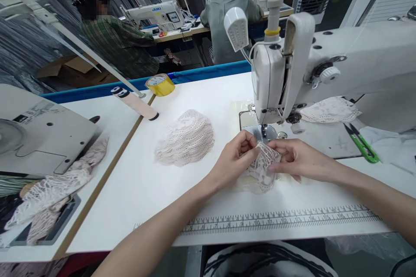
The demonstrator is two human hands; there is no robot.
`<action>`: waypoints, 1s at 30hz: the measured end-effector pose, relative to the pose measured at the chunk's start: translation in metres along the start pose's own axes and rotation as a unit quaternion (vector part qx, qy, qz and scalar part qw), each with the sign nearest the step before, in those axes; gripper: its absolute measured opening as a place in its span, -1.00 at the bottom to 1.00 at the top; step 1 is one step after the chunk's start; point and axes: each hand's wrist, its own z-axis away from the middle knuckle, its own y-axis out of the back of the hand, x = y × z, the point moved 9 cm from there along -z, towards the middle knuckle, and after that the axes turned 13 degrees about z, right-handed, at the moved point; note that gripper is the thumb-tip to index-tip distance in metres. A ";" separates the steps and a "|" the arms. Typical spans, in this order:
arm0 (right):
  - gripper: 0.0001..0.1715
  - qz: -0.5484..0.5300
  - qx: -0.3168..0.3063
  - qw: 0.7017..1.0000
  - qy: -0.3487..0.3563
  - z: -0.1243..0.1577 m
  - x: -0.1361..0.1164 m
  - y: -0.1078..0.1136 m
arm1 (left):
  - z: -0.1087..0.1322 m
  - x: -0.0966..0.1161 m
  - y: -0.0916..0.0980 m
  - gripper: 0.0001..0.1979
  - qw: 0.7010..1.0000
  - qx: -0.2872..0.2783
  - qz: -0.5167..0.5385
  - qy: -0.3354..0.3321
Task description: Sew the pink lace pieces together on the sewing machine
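Observation:
Between my two hands is a pale pink lace piece (262, 169), its top edge close in front of the needle and presser foot (264, 132) of a white sewing machine (269, 78). My left hand (242, 151) pinches the lace at its upper left, thumb against fingers. At the upper right, my right hand (290, 160) grips the same piece with thumb and fingers closed. The lower part of the lace hangs down onto the white table. Left of my hands lies a fanned stack of matching lace pieces (186, 138).
Green thread snips (362, 143) lie at the right, near more lace (331, 109) behind the machine. A yellow tape roll (160, 85) and a pink thread cone (134, 103) are at the back left. A ruler strip (279, 220) runs along the front edge. Two people work beyond.

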 end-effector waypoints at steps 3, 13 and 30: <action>-0.60 -0.012 0.015 1.000 -0.002 -0.003 -0.001 -0.002 | 0.000 -0.004 -0.002 -0.93 0.998 0.000 0.046 0.043; -0.58 0.030 0.101 0.994 0.015 -0.002 0.003 0.011 | -0.002 -0.005 0.008 -0.75 0.997 0.013 -0.074 0.034; -0.87 0.061 0.248 0.959 0.122 0.011 -0.019 0.025 | 0.023 0.030 -0.010 -0.78 0.904 0.044 -0.307 -0.295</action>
